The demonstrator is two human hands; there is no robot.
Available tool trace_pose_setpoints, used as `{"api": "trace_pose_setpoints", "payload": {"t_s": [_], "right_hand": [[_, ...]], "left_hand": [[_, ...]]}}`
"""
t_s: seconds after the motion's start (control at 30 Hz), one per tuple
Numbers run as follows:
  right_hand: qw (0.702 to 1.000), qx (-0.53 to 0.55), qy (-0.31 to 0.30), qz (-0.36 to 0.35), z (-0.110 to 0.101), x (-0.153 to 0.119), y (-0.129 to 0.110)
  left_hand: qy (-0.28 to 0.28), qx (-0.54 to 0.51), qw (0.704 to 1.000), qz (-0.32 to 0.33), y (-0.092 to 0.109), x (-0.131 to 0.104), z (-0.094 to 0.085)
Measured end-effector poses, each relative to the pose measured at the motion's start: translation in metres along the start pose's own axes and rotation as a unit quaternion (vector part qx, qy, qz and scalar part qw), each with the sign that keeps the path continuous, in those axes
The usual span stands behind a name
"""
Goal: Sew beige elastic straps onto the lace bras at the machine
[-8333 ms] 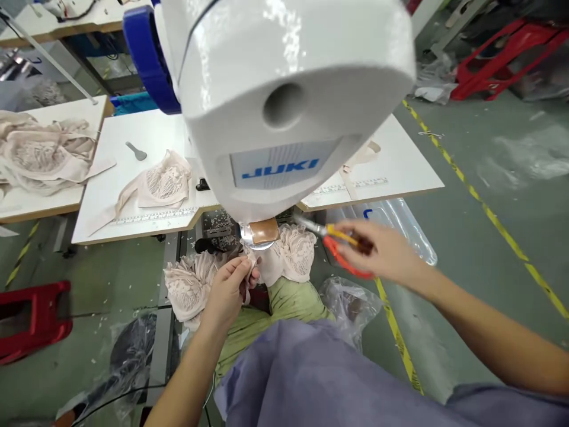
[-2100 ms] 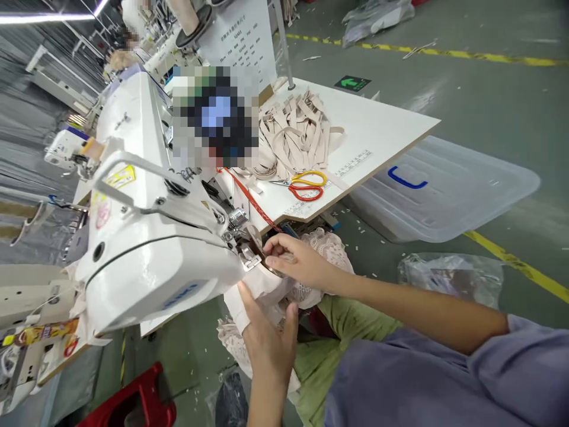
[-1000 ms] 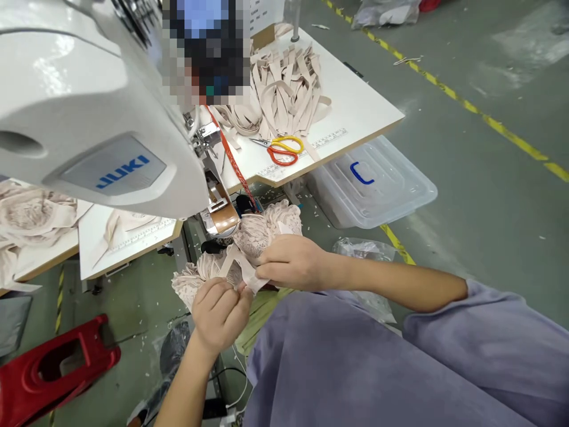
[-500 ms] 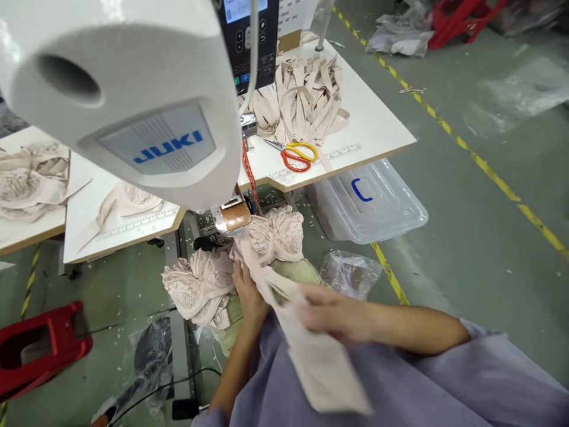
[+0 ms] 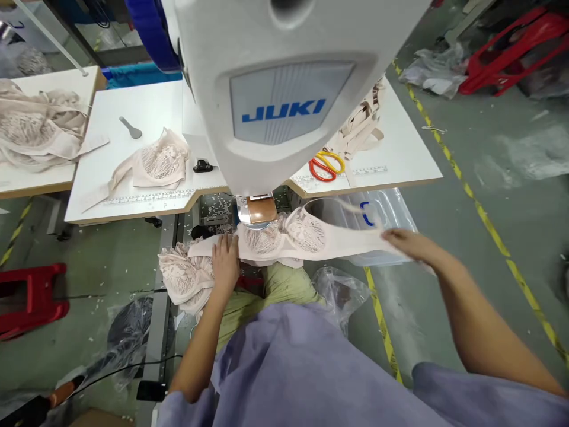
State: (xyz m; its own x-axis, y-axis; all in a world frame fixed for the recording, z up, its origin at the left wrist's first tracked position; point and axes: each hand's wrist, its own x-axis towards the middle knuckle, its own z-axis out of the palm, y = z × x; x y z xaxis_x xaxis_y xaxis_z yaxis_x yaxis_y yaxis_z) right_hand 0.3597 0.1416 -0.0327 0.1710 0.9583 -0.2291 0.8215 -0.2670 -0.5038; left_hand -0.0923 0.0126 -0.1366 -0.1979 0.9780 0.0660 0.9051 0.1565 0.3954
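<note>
A beige lace bra (image 5: 336, 242) is stretched sideways below the white JUKI sewing machine head (image 5: 284, 112), its cups just under the metal and brown needle guard (image 5: 258, 210). My left hand (image 5: 226, 267) grips the bra beside its left cup, fingers bent over the fabric. Out to the right, my right hand (image 5: 411, 244) pinches the far end of the bra's band and holds it taut; the fingertips are partly hidden. A thin strap loops up from the right cup. A bunch of other lace bras (image 5: 184, 281) hangs left of my left hand.
One bra (image 5: 162, 159) and a grey spoon-shaped object (image 5: 130, 127) lie on the white table (image 5: 133, 101). Red-and-yellow scissors (image 5: 326, 166) and beige straps (image 5: 362, 133) lie to the right. Below stands a clear lidded bin (image 5: 391, 207); red stools (image 5: 33, 296) flank the area.
My right hand has swung outward to the right, drawing the loose band out straight. My left hand has moved slightly left and up. The view has turned, showing more of the left table.
</note>
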Motion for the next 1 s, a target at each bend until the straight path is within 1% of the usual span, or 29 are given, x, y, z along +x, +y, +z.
{"api": "trace_pose_setpoints", "payload": {"t_s": [0.07,0.1,0.13,0.2,0.23,0.27,0.3,0.33,0.4,0.47,0.53,0.6,0.67,0.73,0.8,0.87,0.9,0.93,1.0], "right_hand": [[0.997,-0.042,-0.057,-0.028,0.033,0.001,0.002],[0.995,-0.040,-0.076,-0.047,0.052,-0.001,-0.004],[0.992,-0.035,-0.088,-0.079,0.072,-0.004,-0.015],[0.980,-0.013,-0.109,-0.169,0.111,-0.013,-0.051],[0.959,0.009,-0.120,-0.257,0.129,-0.018,-0.073],[0.935,0.025,-0.134,-0.328,0.146,-0.023,-0.097],[0.917,0.036,-0.144,-0.371,0.160,-0.027,-0.120],[0.905,0.039,-0.154,-0.394,0.173,-0.031,-0.141],[0.898,0.045,-0.168,-0.405,0.193,-0.037,-0.173],[0.898,0.052,-0.172,-0.402,0.208,-0.043,-0.189],[0.899,0.060,-0.167,-0.400,0.220,-0.049,-0.193],[0.902,0.068,-0.158,-0.395,0.230,-0.055,-0.195],[0.902,0.072,-0.156,-0.396,0.237,-0.060,-0.197],[0.899,0.074,-0.155,-0.403,0.238,-0.063,-0.201],[0.897,0.078,-0.147,-0.410,0.232,-0.067,-0.204],[0.896,0.090,-0.139,-0.413,0.218,-0.073,-0.204],[0.892,0.099,-0.145,-0.416,0.211,-0.077,-0.203],[0.885,0.109,-0.162,-0.424,0.203,-0.081,-0.201],[0.855,0.120,-0.224,-0.451,0.192,-0.091,-0.197]], "left_hand": [[-0.023,0.014,1.000,-0.001,-0.003,-0.007,0.006],[-0.026,0.024,0.999,-0.013,-0.008,-0.009,0.007],[-0.022,0.037,0.999,-0.031,-0.014,-0.010,0.006],[-0.010,0.066,0.995,-0.073,-0.028,-0.005,0.001],[-0.007,0.079,0.993,-0.091,-0.034,0.000,-0.002],[-0.007,0.092,0.990,-0.104,-0.038,0.005,-0.005],[-0.011,0.102,0.989,-0.112,-0.042,0.010,-0.008],[-0.015,0.109,0.987,-0.114,-0.045,0.014,-0.012],[-0.017,0.121,0.986,-0.116,-0.050,0.014,-0.022],[-0.008,0.133,0.982,-0.133,-0.059,0.003,-0.037],[0.011,0.152,0.972,-0.179,-0.073,-0.017,-0.052],[0.023,0.175,0.954,-0.241,-0.089,-0.041,-0.065],[0.005,0.184,0.943,-0.277,-0.102,-0.062,-0.071],[-0.030,0.178,0.944,-0.278,-0.109,-0.077,-0.070],[-0.051,0.173,0.945,-0.272,-0.110,-0.083,-0.069],[-0.044,0.178,0.942,-0.281,-0.110,-0.082,-0.069],[-0.036,0.180,0.939,-0.289,-0.109,-0.080,-0.070],[-0.033,0.180,0.937,-0.296,-0.108,-0.077,-0.072],[-0.040,0.170,0.938,-0.299,-0.102,-0.070,-0.078]]}}
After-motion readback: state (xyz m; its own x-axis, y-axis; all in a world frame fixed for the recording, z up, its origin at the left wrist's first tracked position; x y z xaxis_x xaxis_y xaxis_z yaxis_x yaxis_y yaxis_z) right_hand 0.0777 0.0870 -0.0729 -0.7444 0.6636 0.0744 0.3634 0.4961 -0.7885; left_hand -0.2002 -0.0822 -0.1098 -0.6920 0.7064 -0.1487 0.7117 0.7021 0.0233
